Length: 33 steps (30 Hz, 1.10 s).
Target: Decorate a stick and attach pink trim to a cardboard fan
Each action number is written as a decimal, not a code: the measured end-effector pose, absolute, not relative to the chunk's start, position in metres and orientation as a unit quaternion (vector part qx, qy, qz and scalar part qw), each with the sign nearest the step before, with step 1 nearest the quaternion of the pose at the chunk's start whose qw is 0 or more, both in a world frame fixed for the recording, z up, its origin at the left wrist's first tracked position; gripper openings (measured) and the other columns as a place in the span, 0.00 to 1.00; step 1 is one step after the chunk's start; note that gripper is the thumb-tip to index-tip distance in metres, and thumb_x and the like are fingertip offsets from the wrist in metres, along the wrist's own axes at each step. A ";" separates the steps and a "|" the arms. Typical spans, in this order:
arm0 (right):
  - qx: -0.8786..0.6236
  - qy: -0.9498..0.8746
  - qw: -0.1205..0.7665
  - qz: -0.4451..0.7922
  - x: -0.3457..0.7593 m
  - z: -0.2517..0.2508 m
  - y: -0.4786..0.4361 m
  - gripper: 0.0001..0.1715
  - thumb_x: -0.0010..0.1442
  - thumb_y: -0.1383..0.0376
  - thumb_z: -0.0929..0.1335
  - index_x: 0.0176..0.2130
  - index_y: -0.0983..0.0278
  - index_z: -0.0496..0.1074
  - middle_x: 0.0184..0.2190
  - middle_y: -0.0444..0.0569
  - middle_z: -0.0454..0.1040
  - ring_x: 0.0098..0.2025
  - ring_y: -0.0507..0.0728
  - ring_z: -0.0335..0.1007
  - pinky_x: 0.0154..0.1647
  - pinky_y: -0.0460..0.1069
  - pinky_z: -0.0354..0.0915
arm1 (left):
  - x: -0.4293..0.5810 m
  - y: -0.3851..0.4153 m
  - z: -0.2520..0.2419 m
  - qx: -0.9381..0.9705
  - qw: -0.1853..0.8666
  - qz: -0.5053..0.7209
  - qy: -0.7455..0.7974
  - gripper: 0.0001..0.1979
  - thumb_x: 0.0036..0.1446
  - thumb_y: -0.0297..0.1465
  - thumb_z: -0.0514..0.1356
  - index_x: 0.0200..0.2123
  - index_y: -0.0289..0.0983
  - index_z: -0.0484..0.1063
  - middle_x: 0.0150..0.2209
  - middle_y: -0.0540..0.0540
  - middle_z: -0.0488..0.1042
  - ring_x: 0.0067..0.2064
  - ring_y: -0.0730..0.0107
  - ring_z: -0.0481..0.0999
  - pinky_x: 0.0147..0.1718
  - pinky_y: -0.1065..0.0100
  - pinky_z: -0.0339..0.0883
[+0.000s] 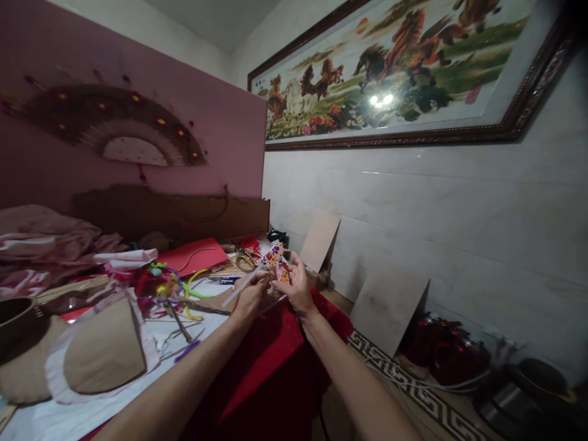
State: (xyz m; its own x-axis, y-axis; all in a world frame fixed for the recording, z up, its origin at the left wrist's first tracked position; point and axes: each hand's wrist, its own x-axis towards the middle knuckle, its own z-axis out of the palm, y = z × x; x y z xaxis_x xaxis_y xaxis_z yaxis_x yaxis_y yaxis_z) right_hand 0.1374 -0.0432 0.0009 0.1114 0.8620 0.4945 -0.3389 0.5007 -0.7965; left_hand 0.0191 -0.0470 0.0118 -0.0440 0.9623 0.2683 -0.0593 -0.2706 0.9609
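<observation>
We've got a red-covered table [257, 376], bare stretch well R of the half-round cardboard pc [103, 349], our landmark. Under that pc we see pinkish-white fabric [55, 367], w/ white paper [68, 418] spread beneath. Just L of the cardboard pc: another brown pc [22, 376] & a round hollow container [39, 323]. Behind it: thin sticks [76, 288], then, farther back L, a crumpled pink cloth heap [50, 236]. Behind R: tangled pipe cleaners [190, 291], a red sheet [202, 254], & farthest R, gold-handled scissors [245, 262]. Near its R side: a purple strip [187, 350].
</observation>
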 end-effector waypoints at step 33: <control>-0.241 -0.608 0.671 0.350 0.130 -0.005 -0.048 0.58 0.47 0.74 0.70 0.65 0.57 0.35 0.56 0.52 0.63 0.54 0.58 0.65 0.54 0.55 0.62 | 0.020 -0.052 0.022 0.658 0.232 0.542 0.468 0.12 0.51 0.34 0.53 0.17 0.38 0.63 0.17 0.53 0.62 0.22 0.73 0.60 0.24 0.70 0.49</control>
